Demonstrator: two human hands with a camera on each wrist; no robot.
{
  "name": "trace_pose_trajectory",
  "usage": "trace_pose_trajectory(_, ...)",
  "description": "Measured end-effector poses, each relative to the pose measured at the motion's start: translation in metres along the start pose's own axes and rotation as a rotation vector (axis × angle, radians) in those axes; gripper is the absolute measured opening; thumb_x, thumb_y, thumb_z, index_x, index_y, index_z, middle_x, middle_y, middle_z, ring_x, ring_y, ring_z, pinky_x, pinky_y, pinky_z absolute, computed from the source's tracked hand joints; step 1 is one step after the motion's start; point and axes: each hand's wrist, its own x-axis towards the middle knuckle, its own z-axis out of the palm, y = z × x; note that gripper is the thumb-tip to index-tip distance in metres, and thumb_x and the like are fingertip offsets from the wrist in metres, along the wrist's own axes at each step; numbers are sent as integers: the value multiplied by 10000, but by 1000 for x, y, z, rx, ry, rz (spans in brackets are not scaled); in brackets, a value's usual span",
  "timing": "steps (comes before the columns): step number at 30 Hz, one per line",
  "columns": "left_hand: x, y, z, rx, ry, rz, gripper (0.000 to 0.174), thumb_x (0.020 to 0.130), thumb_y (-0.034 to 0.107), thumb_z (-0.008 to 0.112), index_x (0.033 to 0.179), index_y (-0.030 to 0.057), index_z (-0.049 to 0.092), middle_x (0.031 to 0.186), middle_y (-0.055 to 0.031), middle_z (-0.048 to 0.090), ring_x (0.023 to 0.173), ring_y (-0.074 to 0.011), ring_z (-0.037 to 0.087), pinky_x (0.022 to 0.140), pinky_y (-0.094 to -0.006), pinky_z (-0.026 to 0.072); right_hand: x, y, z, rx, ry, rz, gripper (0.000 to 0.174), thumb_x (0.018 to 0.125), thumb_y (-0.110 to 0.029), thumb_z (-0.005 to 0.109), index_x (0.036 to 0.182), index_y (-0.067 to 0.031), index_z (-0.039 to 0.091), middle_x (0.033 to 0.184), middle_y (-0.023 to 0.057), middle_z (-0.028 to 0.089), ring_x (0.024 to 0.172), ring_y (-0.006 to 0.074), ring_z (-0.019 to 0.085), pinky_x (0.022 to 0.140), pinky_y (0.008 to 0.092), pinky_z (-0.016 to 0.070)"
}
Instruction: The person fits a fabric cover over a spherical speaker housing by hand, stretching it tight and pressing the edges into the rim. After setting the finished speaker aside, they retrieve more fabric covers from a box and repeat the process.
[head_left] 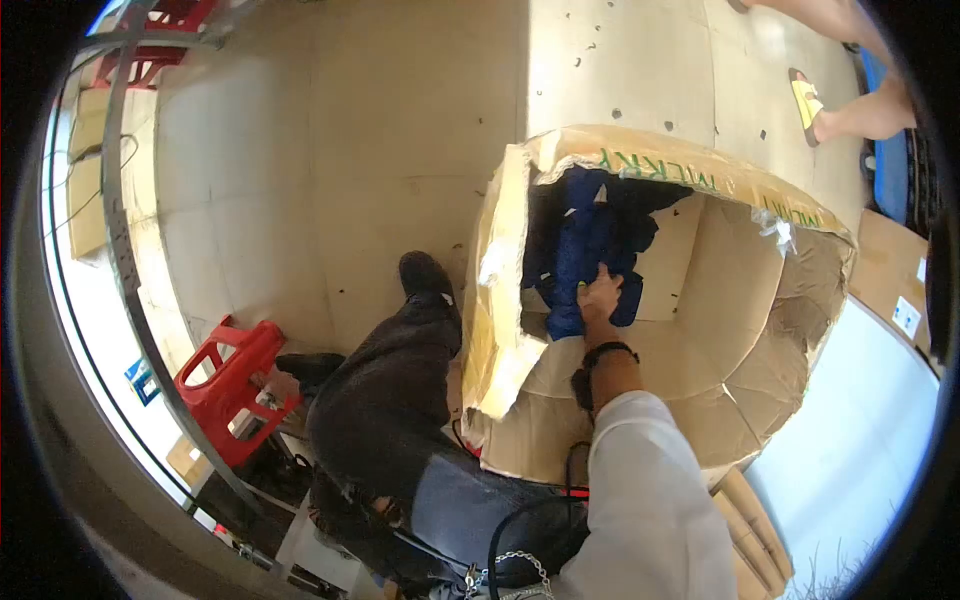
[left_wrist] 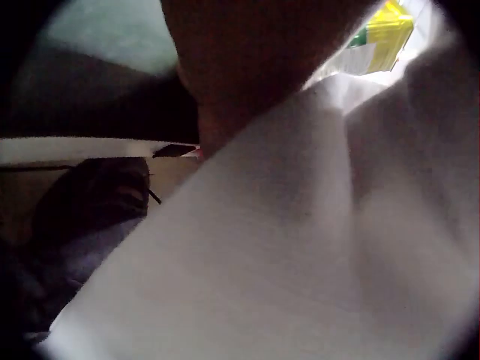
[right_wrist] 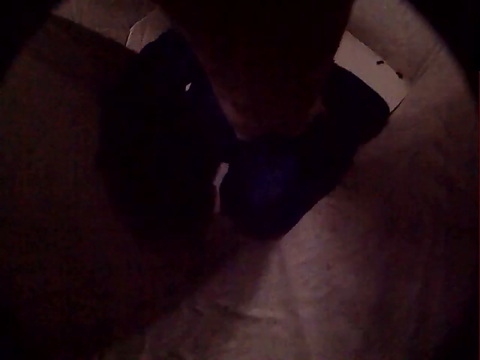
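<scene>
Right hand [head_left: 601,298] deep in the carton [head_left: 735,260], arm [head_left: 615,378] outstretched, fingers [head_left: 603,275] on navy cloth [head_left: 575,245], grip unclear.

A pale tiled floor [head_left: 400,120] is marked by dark specks, mostly at upper centre and upper right. 1 red plastic stool [head_left: 225,395] is seen at lower left. The left side is crossed by a curved-looking metal rail [head_left: 120,220], beyond which brown boxes [head_left: 88,215] are lit brightly. Brown cardboard [head_left: 885,260] is set at the right edge.

Green capitals [head_left: 628,165] starting with M run along the cardboard box's [head_left: 497,250] rim, the full word unclear.
</scene>
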Motion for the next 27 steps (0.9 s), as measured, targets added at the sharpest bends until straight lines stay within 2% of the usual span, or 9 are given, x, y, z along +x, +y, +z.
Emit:
trace_pose_trajectory(7, 67, 21, -32, -438, 397, -256, 1007, 905, 623, 632, 1603, 21, 226, 1608, -310, 221, 1461, -499, 212, 1178, -630, 211, 4, 25, -87, -101, -19, -220, 817, 801, -256, 839, 1532, -252, 474, 1428, 207, 577, 1334, 366, 562, 1130, 433, 461)
trace_pose_trajectory(9, 80, 23, -56, -567, 551, -321, 1061, 898, 661, 613, 1628, 23, 182, 1652, -330, 167, 1527, -534, 154, 1207, -656, 155, -3, 36, -119, -96, -43, -409, 831, 806, -252, 822, 1548, -179, 455, 1460, 205, 570, 1354, 344, 551, 1139, 415, 448)
trace_pose_trajectory(11, 82, 26, -67, -539, 577, -292, 1007, 908, 553, 640, 1633, 20, 190, 1684, -286, 126, 1546, -486, 159, 1239, -591, 123, -6, 50, -147, -66, -12, -502, 830, 794, -235, 810, 1537, -106, 462, 1479, 205, 560, 1352, 347, 553, 1145, 412, 438)
trace_pose_trajectory(13, 80, 24, -64, -530, 580, -300, 1025, 888, 581, 671, 1623, 24, 224, 1664, -326, 123, 1519, -552, 145, 1204, -663, 114, -2, 61, -166, 172, -15, -606, 808, 759, -174, 792, 1485, 14, 492, 1434, 262, 580, 1349, 356, 557, 1155, 401, 426)
trace_pose_trajectory(15, 77, 27, -65, -536, 621, -311, 982, 901, 547, 682, 1614, 31, 249, 1664, -323, 124, 1521, -553, 137, 1193, -681, 126, -82, 48, -245, 142, 71, -639, 780, 763, -196, 819, 1449, 30, 525, 1425, 254, 593, 1335, 350, 571, 1143, 399, 431)
trace_pose_trajectory(18, 65, 29, -58, -701, 668, -251, 936, 912, 525, 685, 1589, 22, 279, 1648, -338, 154, 1522, -549, 142, 1200, -669, 141, -146, 59, -314, 226, 181, -918, 747, 810, -236, 828, 1426, 64, 532, 1429, 268, 581, 1359, 358, 541, 1147, 421, 409)
trace_pose_trajectory(19, 54, 29, -55, -803, 682, -217, 923, 921, 517, 682, 1580, 12, 281, 1642, -340, 171, 1522, -542, 151, 1217, -637, 144, -182, 61, -345, 232, 212, -975, 727, 786, -141, 846, 1400, 95, 534, 1394, 257, 602, 1316, 339, 564, 1140, 426, 417)
trace_pose_trajectory(23, -12, 52, -20, -1065, 930, 45, 765, 1009, 447, 593, 1545, -20, 311, 1571, -348, 296, 1477, -542, 259, 1213, -599, 236, -199, 95, -447, 95, 465, -1194, 776, 869, -142, 761, 1502, 94, 379, 1526, 277, 424, 1408, 384, 432, 1224, 449, 298)
trace_pose_trajectory(27, -112, 63, 31, -1302, 881, 270, 667, 1065, 393, 526, 1543, -25, 324, 1547, -293, 370, 1462, -453, 348, 1217, -520, 277, -385, 50, -495, 54, 500, -1337, 805, 883, -163, 721, 1535, 103, 332, 1552, 266, 414, 1465, 362, 366, 1232, 394, 257)
